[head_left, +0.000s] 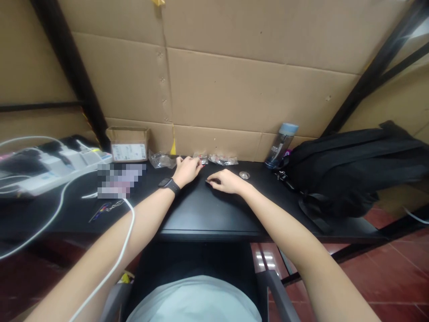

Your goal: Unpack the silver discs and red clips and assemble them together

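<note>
Across the counter [197,212], right hand [227,181] has fingers clamped on small dark piece [208,181] to its left, left hand [188,171] nearer far clear packet [202,157], grip unclear.

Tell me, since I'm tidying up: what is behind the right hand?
Behind the right hand, clear plastic packaging lies on the black table near the cardboard wall. Whatever the hand itself covers cannot be seen.

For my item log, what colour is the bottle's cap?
The cap is light blue, seen best in the head view.
</note>
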A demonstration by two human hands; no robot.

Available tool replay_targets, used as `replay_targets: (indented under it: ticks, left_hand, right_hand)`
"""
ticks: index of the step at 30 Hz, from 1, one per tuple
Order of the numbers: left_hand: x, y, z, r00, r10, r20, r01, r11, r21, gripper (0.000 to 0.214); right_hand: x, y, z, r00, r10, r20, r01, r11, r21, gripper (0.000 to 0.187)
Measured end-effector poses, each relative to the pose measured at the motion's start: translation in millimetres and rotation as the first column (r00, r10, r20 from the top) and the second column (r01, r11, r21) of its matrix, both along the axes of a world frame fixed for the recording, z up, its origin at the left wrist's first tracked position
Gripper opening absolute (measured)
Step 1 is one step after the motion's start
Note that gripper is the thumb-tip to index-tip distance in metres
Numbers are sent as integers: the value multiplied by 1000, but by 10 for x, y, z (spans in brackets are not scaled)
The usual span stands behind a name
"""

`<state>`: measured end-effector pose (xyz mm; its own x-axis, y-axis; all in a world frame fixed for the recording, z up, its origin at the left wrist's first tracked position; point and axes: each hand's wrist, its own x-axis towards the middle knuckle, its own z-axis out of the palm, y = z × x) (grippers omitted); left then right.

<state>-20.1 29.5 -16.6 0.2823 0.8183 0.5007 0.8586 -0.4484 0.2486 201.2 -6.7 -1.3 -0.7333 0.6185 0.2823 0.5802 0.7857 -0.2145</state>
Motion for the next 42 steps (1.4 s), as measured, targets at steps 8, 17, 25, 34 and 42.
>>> replay_targets:
  ticks: [8,17,25,34,42]
  left_hand:
    - [-10,-11,37,986,-50,162,56,998,-32,14]
    - [-18,-7,56,979,-46,197,61,996,-70,19]
    - [0,-38,70,943,-113,314,163,977,-136,22]
    - [134,-66,39,654,-304,693,461,886,-47,31]
    - [238,-218,96,581,-273,767,449,893,-22,25]
  right_hand:
    - [41,52,-10,994,93,-54,-92,995,35,45]
    - [131,93,-19,983,-57,-173,37,992,-117,41]
    - [177,158,-76,954,-53,-296,32,997,-75,56]
    - [162,85,51,746,-116,-655,-41,975,-220,61]
    - [98,23,111,652,-58,-756,-219,940,-262,65]
